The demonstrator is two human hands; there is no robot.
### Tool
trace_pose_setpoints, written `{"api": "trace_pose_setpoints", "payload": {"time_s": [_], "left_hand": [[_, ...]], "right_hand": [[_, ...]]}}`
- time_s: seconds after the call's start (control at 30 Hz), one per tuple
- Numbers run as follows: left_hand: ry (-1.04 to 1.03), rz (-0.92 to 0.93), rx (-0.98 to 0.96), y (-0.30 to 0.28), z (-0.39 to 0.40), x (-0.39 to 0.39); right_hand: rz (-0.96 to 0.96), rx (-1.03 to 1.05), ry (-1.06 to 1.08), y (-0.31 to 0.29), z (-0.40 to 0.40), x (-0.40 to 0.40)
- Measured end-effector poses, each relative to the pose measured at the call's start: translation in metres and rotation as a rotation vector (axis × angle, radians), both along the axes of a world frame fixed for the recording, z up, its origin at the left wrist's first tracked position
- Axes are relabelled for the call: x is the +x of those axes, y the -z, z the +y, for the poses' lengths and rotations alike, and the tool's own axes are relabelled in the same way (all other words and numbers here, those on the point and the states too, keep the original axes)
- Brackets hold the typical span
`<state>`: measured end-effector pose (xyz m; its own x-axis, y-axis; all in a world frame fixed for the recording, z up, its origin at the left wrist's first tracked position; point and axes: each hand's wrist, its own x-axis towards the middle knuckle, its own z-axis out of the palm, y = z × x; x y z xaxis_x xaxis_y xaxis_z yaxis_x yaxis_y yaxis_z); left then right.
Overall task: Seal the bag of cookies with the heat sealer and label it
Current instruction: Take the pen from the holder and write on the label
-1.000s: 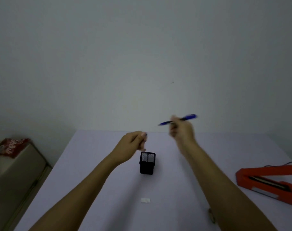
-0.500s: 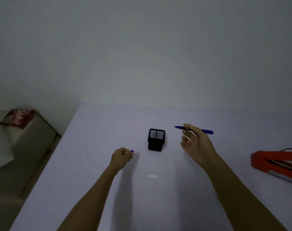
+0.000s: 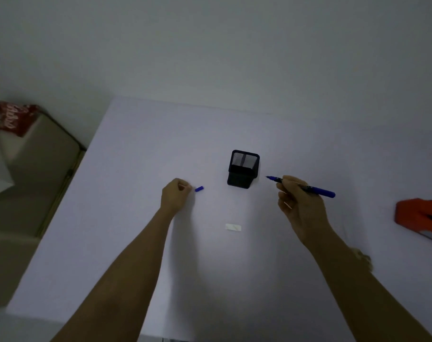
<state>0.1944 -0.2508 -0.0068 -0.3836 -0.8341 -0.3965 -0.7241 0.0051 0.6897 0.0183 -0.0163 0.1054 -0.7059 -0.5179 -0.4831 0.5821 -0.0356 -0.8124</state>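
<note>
On the table (image 3: 136, 218), pale and filling most of the view, both forearms reached in from the near edge. At the right edge sat the red sealer (image 3: 420, 218), only partly in frame, well apart from both hands. Off the table at far left, a red packet (image 3: 10, 117) lay on a beige surface; could not tell what it was. Right hand (image 3: 301, 206) was raised right of centre, thumb and fingers pinching a blue pen (image 3: 316, 190) near its front end, tip bared and pointing left toward the holder, other fingers loosely curled. Left hand (image 3: 175, 196) was left of centre, fingers curled in, pinching the blue cap (image 3: 199, 189) at the fingertips, cap sticking out to the right; could not tell if it touched the table. Black mesh holder (image 3: 243, 169) stood upright between the hands, a bit farther back, nearer the pen tip than the cap. Small white label (image 3: 233, 227) lay flat on the table, nearer than the holder, between the forearms, touching neither. The cookie bag could not be made out for certain; something pale and blurred showed just beside the right forearm.
</note>
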Motion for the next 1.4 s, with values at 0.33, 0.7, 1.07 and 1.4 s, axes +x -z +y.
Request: {"api": "trace_pose_setpoints", "payload": {"time_s": [0.33, 0.7, 1.07, 1.4], "left_hand": [[0.08, 0.124, -0.035, 0.017, 0.056, 0.029], [0.336, 0.126, -0.149, 0.036, 0.119, 0.008], [0.548, -0.044, -0.238, 0.034, 0.125, -0.022], [0.189, 0.095, -0.048, 0.03, 0.137, -0.031]], "right_hand": [[1.057, 0.477, -0.755, 0.099, 0.029, 0.055], [1.378, 0.699, -1.032, 0.151, 0.036, 0.078], [1.356, 0.691, -1.049, 0.152, 0.036, 0.08], [1.187, 0.72, -0.993, 0.135, 0.025, 0.081]]}}
